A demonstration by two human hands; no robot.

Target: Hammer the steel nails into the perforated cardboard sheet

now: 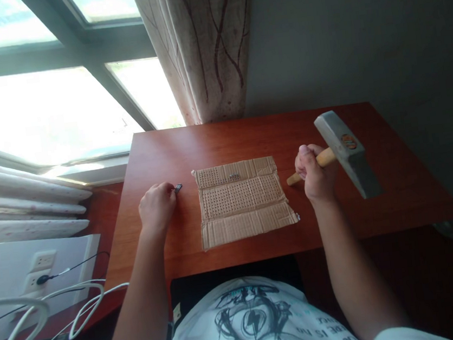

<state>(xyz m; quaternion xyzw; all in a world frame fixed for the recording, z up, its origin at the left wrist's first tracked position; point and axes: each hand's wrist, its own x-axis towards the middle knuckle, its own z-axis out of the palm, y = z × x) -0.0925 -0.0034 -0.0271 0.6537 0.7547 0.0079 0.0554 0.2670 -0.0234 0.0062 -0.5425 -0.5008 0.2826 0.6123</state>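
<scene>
The right hand has its grip wrapped round one hammer; the left hand pinches one small dark piece. One hole-dotted cardboard sheet lies on the worktop between them.

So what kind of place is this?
Probably a room in somebody's home, though I can't be sure. There's a smooth wooden table near a big window, and a long patterned curtain hanging beside it.
</scene>
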